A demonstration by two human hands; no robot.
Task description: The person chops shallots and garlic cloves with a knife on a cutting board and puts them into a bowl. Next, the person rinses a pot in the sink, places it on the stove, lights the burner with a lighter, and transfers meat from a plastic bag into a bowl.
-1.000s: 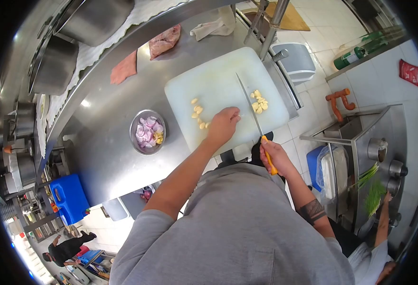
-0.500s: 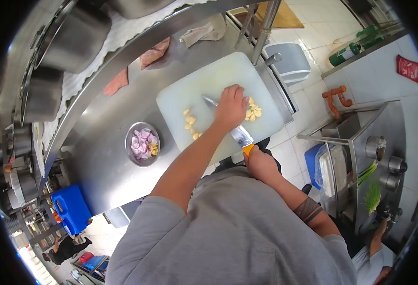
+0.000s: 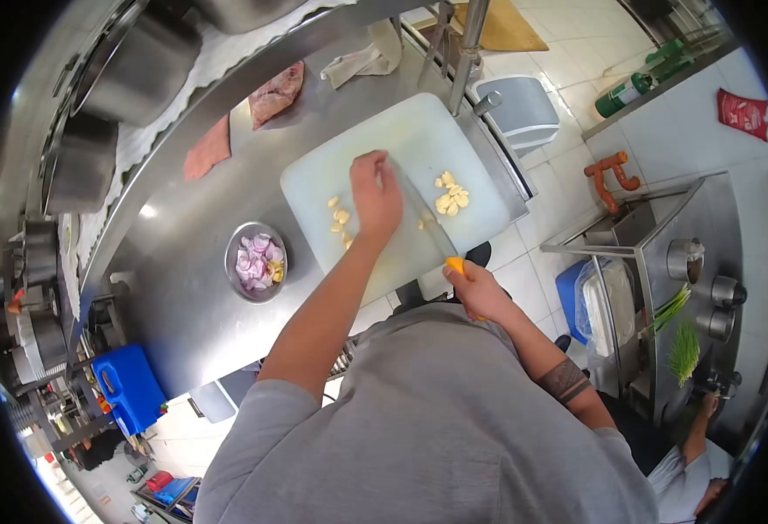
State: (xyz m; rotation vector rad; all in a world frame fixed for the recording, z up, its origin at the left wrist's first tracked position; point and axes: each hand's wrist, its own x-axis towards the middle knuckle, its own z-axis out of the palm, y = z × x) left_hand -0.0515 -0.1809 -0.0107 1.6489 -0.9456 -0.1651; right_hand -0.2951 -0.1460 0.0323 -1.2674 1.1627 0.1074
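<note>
My right hand (image 3: 482,294) is closed around the orange-yellow handle of a kitchen knife (image 3: 437,234), its blade slanting across the white cutting board (image 3: 314,175). My left hand (image 3: 375,199) is over the board, left of the blade, with fingers loosely bent and thumb apart; nothing shows in it. Several peeled garlic cloves (image 3: 340,215) lie left of that hand, partly hidden by the wrist. Right of the knife is a pile of pale garlic (image 3: 453,200). A small garlic piece (image 3: 421,224) sits beside the blade.
A metal bowl (image 3: 230,278) of cut purple onion stands left of the board. Raw meat (image 3: 276,94), a pink piece (image 3: 207,148) and a cloth (image 3: 362,63) lie on the steel table (image 3: 174,262). Pots (image 3: 135,70) line the shelf. Another person's arm (image 3: 696,437) shows at lower right.
My left hand has lifted off the knife blade and moved left. The blade is now uncovered and turned more along the board, and a small garlic piece shows beside it.
</note>
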